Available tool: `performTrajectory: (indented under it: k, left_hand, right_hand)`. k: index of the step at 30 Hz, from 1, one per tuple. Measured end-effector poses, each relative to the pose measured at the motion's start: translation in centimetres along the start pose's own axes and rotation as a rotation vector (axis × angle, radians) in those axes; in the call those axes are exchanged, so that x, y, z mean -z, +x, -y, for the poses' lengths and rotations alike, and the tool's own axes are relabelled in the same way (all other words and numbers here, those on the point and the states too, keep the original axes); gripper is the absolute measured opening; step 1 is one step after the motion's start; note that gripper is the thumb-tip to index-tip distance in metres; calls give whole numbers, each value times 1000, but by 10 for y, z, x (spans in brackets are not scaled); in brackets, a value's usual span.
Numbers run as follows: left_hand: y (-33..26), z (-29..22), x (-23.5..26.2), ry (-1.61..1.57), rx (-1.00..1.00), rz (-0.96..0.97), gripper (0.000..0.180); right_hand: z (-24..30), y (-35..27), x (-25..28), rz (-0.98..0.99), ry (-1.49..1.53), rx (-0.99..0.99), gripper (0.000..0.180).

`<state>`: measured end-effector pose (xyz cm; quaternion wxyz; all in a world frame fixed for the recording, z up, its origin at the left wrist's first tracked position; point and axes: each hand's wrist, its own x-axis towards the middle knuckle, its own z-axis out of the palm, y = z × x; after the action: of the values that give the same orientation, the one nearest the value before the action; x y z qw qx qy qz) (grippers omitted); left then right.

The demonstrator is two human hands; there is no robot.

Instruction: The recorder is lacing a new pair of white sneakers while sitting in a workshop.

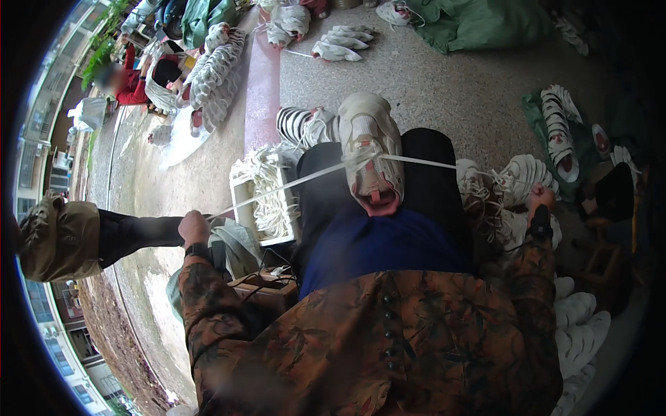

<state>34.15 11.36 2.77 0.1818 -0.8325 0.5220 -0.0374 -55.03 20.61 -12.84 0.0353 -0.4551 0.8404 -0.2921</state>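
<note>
A whitish sneaker (373,121) with a pinkish lining lies between my knees, its toe pointing away from me. A flat white shoelace (291,184) runs out from its lacing to both sides, pulled straight. My left hand (194,229), stretched out to the left, is closed on one end. Far to the right, my right hand (542,197) is a fist over a heap of sneakers, with the lace's other side running toward it. Just where the lace enters that fist is hard to make out against the white shoes.
Left of my knees stands a white bin (243,201) full of loose laces. Sneakers (524,177) are heaped at my right, and a row of them (558,132) rests on green sheeting. A green sack (479,24) lies ahead. At far left, a person in red (130,87) sits by stacked shoes (218,73).
</note>
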Motion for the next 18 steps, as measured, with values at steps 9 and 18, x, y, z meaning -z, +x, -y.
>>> performTrajectory:
  k: [9,18]
  left_hand:
    - [-34,-171,-11,-582,-575,-148,16]
    - [-82,-296,37,-1131,-841,-282,30]
  right_hand:
    - [268,-31,-52,494,467,517,43]
    - [408,-83,-89,440,628,589,18]
